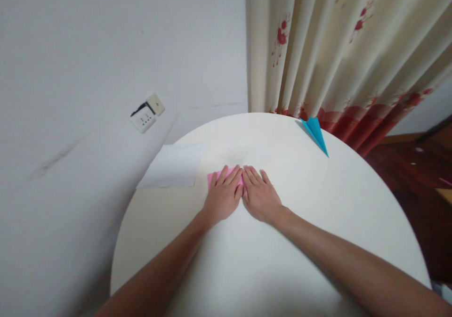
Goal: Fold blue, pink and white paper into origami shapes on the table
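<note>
Both hands are lying flat and side by side near the centre of the round white surface [318,223], palms down and fingers extended toward twelve o'clock. The left hand [222,197] is pressing on a pink sheet of paper [213,177], whose visible corner is showing at about ten o'clock from the knuckles; the right hand [260,195] is resting just beside it, the two index fingers touching or nearly so. Neither hand is gripping anything: the fingers are spread open and bearing down, a posture that suits holding the paper still or flattening a crease, since most of the sheet is being covered by the palms. How far the paper is reaching under the right hand cannot be told.

At ten o'clock, a white sheet [173,166] is lying partly over the surface's edge, apart from the hands. At one o'clock, near the far rim, a blue folded paper plane [315,133] is sitting well clear of the working area. A floral curtain [339,53] is hanging behind, and a wall socket [146,113] is showing on the wall at the left.
</note>
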A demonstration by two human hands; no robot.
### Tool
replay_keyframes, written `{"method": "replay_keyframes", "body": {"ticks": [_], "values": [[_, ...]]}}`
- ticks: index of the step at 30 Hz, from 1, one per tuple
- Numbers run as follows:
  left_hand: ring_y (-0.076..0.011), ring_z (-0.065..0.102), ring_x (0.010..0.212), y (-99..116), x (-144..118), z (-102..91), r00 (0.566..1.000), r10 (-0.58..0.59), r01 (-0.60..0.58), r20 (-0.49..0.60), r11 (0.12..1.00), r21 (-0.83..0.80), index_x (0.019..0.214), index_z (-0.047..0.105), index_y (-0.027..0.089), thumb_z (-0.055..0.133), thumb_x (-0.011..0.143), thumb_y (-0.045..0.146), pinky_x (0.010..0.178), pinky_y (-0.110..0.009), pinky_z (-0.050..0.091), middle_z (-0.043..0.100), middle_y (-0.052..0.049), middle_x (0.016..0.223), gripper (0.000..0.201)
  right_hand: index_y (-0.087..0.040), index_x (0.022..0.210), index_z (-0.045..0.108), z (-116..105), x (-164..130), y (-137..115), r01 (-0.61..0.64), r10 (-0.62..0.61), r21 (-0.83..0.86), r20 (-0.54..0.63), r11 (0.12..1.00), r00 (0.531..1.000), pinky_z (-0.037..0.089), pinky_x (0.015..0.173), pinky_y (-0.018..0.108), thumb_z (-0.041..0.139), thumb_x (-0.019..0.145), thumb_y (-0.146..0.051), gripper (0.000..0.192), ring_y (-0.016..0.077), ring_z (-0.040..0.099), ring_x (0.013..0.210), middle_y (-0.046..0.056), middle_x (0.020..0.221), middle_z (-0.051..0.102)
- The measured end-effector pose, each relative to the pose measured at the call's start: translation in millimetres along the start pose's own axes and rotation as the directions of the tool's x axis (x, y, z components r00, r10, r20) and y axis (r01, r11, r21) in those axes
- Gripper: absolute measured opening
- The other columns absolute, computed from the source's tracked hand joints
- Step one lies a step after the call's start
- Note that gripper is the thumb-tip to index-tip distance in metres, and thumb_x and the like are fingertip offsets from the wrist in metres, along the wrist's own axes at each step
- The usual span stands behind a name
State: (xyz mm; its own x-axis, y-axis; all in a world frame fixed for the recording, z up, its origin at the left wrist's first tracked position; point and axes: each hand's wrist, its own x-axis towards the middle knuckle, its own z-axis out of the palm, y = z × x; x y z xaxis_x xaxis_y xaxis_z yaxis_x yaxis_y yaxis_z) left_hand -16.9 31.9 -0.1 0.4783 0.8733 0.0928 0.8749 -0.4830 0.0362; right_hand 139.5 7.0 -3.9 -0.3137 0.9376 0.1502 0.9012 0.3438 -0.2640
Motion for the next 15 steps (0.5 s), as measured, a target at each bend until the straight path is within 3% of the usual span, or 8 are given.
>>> {"method": "replay_keyframes", "body": {"ticks": [15], "values": [[-0.029,0.02,0.151,0.1,0.2,-1.4,1.0,0.013,-0.013,-0.01,1.0,0.009,0.155,0.032,0.025,0.031,0.102,0.034,0.12,-0.055,0.023,0.029,0.002,0.162,0.054,-0.004,0.156,0.026,-2.8,-9.2,-1.3,-0.08,0.079,-0.034,-0.021,0.996,0.997,0.01,0.122,0.049,0.02,0.104,-0.035,0.06,0.0252,0.016,0.152,0.014,0.163,0.022]]}}
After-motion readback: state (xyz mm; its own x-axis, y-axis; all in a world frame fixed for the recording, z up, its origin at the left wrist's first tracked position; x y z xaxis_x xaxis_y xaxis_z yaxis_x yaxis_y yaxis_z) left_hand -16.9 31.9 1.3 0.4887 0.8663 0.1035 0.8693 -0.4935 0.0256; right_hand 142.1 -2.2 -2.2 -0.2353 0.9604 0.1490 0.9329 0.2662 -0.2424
